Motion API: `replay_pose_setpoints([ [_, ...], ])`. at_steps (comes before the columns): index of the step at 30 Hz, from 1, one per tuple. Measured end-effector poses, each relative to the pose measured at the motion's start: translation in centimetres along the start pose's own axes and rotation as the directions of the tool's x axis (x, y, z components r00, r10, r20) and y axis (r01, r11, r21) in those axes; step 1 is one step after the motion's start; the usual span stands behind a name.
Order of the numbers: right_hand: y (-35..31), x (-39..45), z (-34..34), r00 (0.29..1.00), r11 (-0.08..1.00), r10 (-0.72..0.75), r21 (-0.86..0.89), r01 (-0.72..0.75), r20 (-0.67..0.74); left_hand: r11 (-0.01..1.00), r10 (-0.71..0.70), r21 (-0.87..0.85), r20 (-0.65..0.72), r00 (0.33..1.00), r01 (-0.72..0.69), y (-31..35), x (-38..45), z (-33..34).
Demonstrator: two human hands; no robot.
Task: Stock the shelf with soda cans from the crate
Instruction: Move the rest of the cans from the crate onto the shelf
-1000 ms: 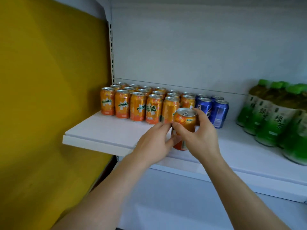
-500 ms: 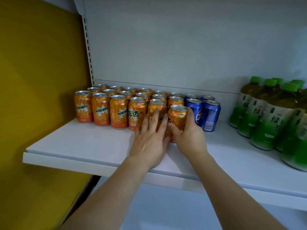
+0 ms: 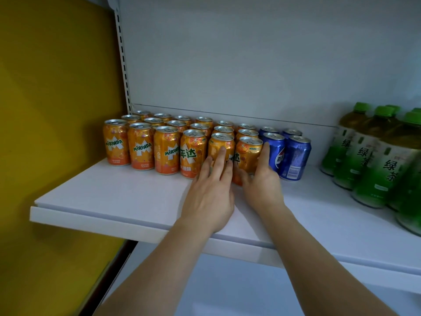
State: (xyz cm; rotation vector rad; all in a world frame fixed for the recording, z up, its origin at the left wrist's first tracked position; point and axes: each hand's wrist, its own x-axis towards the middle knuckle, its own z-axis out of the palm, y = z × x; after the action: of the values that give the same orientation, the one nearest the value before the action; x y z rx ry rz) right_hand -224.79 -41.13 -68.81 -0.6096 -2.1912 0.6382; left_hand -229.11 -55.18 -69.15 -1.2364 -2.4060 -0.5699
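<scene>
Several orange Miranda soda cans (image 3: 141, 149) stand in rows at the back left of the white shelf (image 3: 109, 201). My right hand (image 3: 262, 190) holds the rightmost front orange can (image 3: 249, 151), thumb low on its left side and a finger running up its right side; the can stands on the shelf in line with the front row. My left hand (image 3: 209, 197) lies flat on the shelf, its straight fingers touching the neighbouring orange can (image 3: 218, 143). No crate is in view.
Blue Pepsi cans (image 3: 297, 156) stand right beside the held can. Green tea bottles (image 3: 373, 160) crowd the shelf's right end. A yellow wall panel (image 3: 57, 110) borders the left, and a slotted upright (image 3: 123, 60) runs up the back corner.
The orange can went from above the shelf's front edge back into the front row beside the blue cans. My left hand flattened against the neighbouring can.
</scene>
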Motion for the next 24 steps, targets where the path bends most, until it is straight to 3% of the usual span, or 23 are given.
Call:
replay_pose_setpoints([
  [6,0.3,-1.1,-0.5,0.998,1.0,-0.013,-0.006,0.013,0.056,0.999,-0.045,-0.031,-0.074,0.996,0.043,0.3,-0.4,-0.9],
  [12,0.0,-3.4,-1.9,0.978,0.972,0.004,-0.229,0.044,0.207,0.992,-0.039,-0.127,-0.178,0.983,0.016,0.5,-3.1,-1.9],
  [15,-1.3,-5.3,-2.7,0.986,0.952,-0.023,-0.297,0.071,0.165,0.903,-0.134,-0.429,-0.211,0.968,0.031,0.0,-6.3,-2.3],
  [17,-2.7,-7.4,-2.6,0.993,0.973,-0.111,-0.201,0.114,0.025,0.697,-0.303,-0.716,-0.249,0.92,0.036,-0.5,-9.4,-3.0],
  [18,-3.6,-8.8,-2.2,0.985,0.982,-0.165,-0.106,0.159,-0.053,0.625,-0.398,-0.778,-0.254,0.881,0.058,-1.1,-11.1,-3.4],
  [21,-7.3,-13.8,-0.5,0.948,0.938,-0.283,0.163,0.305,-0.143,0.582,-0.547,-0.784,-0.181,0.817,0.216,-3.8,-16.4,-3.2],
  [24,-9.6,-19.4,2.9,0.943,0.892,-0.328,0.312,0.326,-0.049,0.507,-0.601,-0.728,0.086,0.795,0.462,-8.1,-22.2,-1.5],
])
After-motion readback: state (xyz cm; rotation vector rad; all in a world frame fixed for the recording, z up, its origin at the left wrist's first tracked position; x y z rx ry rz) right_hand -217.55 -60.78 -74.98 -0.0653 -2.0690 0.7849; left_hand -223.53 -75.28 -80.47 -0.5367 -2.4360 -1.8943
